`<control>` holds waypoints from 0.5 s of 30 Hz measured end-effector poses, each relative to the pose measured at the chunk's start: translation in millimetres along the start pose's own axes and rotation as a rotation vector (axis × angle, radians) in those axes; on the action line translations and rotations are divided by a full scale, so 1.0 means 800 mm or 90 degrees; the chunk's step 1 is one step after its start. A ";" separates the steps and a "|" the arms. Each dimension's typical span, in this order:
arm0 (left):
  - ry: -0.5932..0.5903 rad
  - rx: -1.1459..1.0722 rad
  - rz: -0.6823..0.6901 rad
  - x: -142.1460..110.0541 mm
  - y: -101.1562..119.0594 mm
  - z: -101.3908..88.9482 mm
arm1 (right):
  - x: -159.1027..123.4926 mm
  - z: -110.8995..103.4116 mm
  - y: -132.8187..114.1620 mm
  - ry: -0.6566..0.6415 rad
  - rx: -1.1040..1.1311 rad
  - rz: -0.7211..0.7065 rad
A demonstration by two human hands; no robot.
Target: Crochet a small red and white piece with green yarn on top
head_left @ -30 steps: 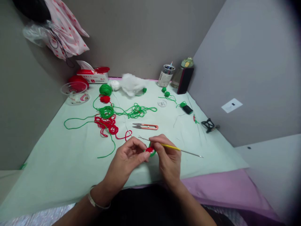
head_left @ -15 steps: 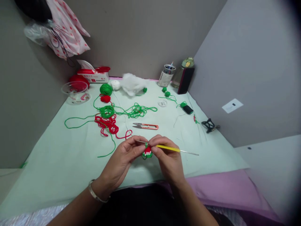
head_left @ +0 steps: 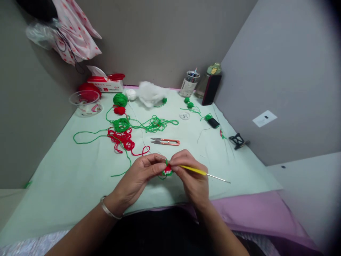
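Observation:
Between my hands is a small crochet piece (head_left: 167,170) in red, white and green. My left hand (head_left: 145,173) pinches its left side between thumb and fingers. A crochet hook (head_left: 194,169) with a yellow handle lies in the closed fingers of my right hand (head_left: 192,177); its thin tip reaches left over the top of the piece toward my left fingertips. The hook's other metal end sticks out to the lower right. A green strand stands up at the top of the piece. My fingertips hide part of the stitches.
Orange-handled thread snips (head_left: 165,142) lie beyond my hands. Loose green yarn (head_left: 157,124) and red yarn (head_left: 121,138) spread to the left. White stuffing (head_left: 150,94), a tissue box (head_left: 106,84), a pen can (head_left: 189,84) and a bottle (head_left: 206,83) stand along the back.
The crochet hook has tilted, its outer end now lower and farther right. My right hand has turned slightly with it, while my left hand keeps its pinch on the crochet piece.

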State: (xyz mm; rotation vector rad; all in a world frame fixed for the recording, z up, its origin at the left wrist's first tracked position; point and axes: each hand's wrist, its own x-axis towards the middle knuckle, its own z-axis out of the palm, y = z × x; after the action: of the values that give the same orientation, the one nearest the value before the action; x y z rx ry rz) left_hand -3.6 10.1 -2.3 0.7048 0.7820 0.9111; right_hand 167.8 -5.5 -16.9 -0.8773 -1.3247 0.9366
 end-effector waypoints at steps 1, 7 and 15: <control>-0.010 -0.010 -0.003 0.000 0.000 0.000 | 0.001 -0.001 -0.001 -0.010 0.001 0.002; -0.072 -0.013 -0.033 0.001 -0.005 -0.002 | 0.000 -0.003 0.007 -0.032 0.106 0.087; -0.039 0.378 0.255 -0.001 0.010 -0.012 | -0.004 0.016 0.007 0.000 0.385 0.331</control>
State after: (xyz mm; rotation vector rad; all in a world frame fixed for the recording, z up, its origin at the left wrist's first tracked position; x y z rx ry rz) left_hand -15.5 15.0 -0.7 1.4425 0.8805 1.0144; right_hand 154.8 -6.4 -23.0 -0.7433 -0.7347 1.6330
